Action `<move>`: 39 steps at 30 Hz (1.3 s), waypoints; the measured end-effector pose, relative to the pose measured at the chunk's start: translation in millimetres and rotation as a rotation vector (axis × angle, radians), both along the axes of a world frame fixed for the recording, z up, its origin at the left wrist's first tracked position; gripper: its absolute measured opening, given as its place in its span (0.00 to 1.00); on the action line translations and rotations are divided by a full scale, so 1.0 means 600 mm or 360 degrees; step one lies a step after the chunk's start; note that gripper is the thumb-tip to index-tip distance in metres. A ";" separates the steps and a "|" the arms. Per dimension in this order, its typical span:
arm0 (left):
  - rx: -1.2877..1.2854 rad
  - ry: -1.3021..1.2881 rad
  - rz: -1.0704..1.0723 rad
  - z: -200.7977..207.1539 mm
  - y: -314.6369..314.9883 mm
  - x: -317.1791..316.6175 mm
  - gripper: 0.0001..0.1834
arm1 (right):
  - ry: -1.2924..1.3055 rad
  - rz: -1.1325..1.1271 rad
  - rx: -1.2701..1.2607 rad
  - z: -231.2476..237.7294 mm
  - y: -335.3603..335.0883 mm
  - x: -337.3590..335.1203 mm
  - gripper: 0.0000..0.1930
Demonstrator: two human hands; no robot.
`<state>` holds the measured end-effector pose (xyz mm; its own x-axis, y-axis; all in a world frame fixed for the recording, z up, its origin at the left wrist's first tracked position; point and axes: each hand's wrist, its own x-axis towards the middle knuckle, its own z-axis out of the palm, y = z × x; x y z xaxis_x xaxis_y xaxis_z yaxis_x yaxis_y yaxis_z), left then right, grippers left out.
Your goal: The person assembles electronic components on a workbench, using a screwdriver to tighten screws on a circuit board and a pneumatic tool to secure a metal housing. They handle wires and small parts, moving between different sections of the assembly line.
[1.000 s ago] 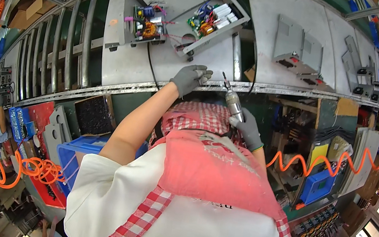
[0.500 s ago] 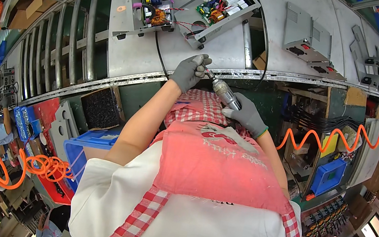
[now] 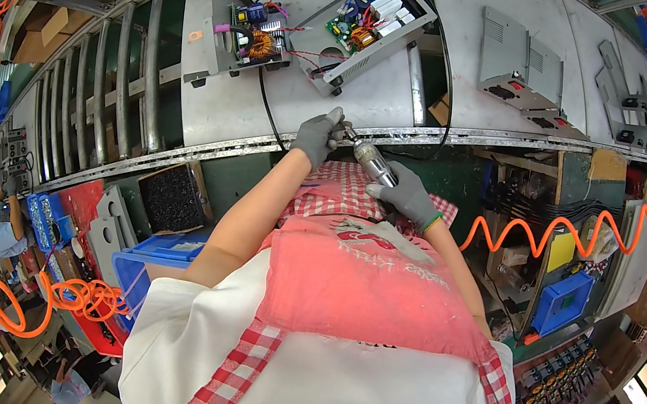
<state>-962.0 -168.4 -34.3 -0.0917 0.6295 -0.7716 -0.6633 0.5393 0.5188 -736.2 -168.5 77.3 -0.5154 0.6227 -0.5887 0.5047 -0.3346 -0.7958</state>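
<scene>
My right hand point(image 3: 411, 197), in a grey glove, grips the rear of a silver pneumatic screwdriver point(image 3: 374, 162). The tool points up and left toward my left hand point(image 3: 319, 139), also gloved in grey. The left fingers are pinched together at the tool's tip; whatever sits between them is too small to make out. Beyond my hands on the line lies an opened metal casing point(image 3: 215, 33) with a copper coil and wiring. Beside it, a second opened casing point(image 3: 375, 37) holds a green circuit board and white blocks. Red wires run between the two.
Bare metal rollers point(image 3: 119, 77) lie left of the steel plate point(image 3: 272, 101). More grey casings point(image 3: 522, 68) stand to the right. A tray of black screws point(image 3: 173, 199) and a blue bin point(image 3: 153, 260) are at my left. An orange coiled hose point(image 3: 562, 244) hangs at the right.
The screwdriver and my right hand have shifted slightly left and up. My left hand has dropped a little, its fingers still pinched near the tool's tip.
</scene>
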 end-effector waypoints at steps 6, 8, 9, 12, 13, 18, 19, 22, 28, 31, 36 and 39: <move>-0.0155 0.0093 0.0409 -0.045 0.015 -0.046 0.23 | -0.0132 -0.0040 0.0222 -0.068 0.024 -0.005 0.26; -0.0159 -0.0019 0.0438 -0.045 0.043 -0.053 0.20 | -0.0150 -0.0032 0.0131 -0.067 0.042 -0.011 0.27; -0.0148 -0.0147 0.0456 -0.044 0.056 -0.056 0.19 | -0.0155 -0.0021 0.0119 -0.071 0.049 -0.012 0.28; -0.0077 -0.0323 0.0463 -0.072 0.070 -0.071 0.13 | -0.0202 0.0069 0.0206 -0.082 0.066 -0.019 0.29; -0.0047 -0.0349 0.0446 -0.076 0.074 -0.071 0.12 | -0.0226 0.0099 0.0257 -0.087 0.071 -0.020 0.29; 0.0002 -0.0455 0.0592 -0.082 0.070 -0.063 0.06 | -0.0124 0.0096 0.0237 -0.104 0.080 -0.019 0.30; -0.0004 -0.0514 0.0643 -0.077 0.069 -0.059 0.04 | -0.0110 0.0094 0.0230 -0.105 0.081 -0.017 0.30; -0.0067 -0.0551 0.0733 -0.064 0.066 -0.050 0.02 | -0.0196 0.0196 0.0291 -0.104 0.088 -0.012 0.31; -0.0090 -0.0351 0.0545 -0.069 0.066 -0.065 0.04 | -0.0244 0.0311 0.0313 -0.094 0.096 -0.014 0.33; 0.0082 -0.0102 0.0385 -0.058 0.054 -0.067 0.08 | -0.0186 0.0246 0.0198 -0.095 0.098 -0.015 0.33; 0.0172 0.0120 0.0180 -0.048 0.044 -0.078 0.05 | -0.0150 0.0255 0.0258 -0.105 0.100 -0.014 0.33; -0.0025 -0.0103 0.0191 -0.051 0.046 -0.073 0.04 | -0.0072 0.0214 0.0052 -0.095 0.102 -0.016 0.33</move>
<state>-1006.1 -140.9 -64.7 -0.1154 0.6049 -0.7879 -0.7554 0.4616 0.4651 -745.9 -107.4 20.6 -0.5689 0.5692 -0.5936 0.5788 -0.2356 -0.7807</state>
